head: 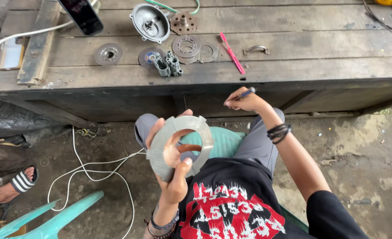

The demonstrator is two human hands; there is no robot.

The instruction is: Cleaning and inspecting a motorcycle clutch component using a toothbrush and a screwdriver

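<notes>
My left hand (174,170) holds a flat grey metal ring plate (160,152) with notched edges upright over my lap, thumb on its lower rim and fingers behind it. My right hand (244,101) is raised near the bench's front edge, fingers pinched on a thin blue pen-like tool (247,93). I sit on a green plastic chair (224,141) in front of a wooden workbench (293,66).
The bench holds a round metal housing (150,22), several discs and rings (186,46), a small grey part cluster (168,65), a pink toothbrush (231,53), a metal handle (256,49) and a phone (82,15). White cables (89,170) lie on the dirt floor. Another person's sandalled foot (17,183) is at left.
</notes>
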